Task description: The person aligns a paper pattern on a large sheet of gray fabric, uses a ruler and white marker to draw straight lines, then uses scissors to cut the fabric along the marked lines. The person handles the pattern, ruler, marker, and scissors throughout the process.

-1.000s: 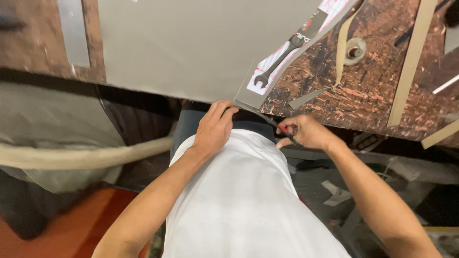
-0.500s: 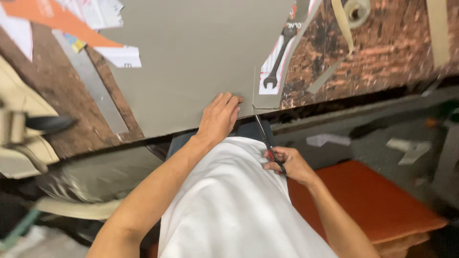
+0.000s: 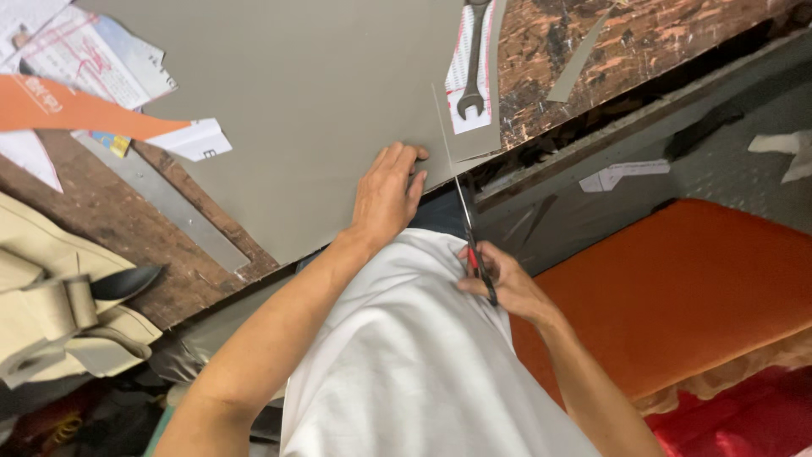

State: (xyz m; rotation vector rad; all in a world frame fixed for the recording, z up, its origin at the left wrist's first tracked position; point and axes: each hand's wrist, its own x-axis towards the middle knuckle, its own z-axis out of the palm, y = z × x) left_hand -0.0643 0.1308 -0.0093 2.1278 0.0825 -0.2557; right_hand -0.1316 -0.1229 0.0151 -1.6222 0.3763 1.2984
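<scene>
Left hand [image 3: 387,193] lies flat, fingers together, on the grey sheet [image 3: 313,101] at the bench's near edge, right hand [image 3: 501,283] clamped on scissors [image 3: 474,245] entering that edge; best cut likely needs firm pressure beside the slit and blades kept straight.

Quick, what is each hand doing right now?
Left hand: open, pressed flat on the grey sheet.
Right hand: closed around the scissors, blades at the sheet's edge.
</scene>
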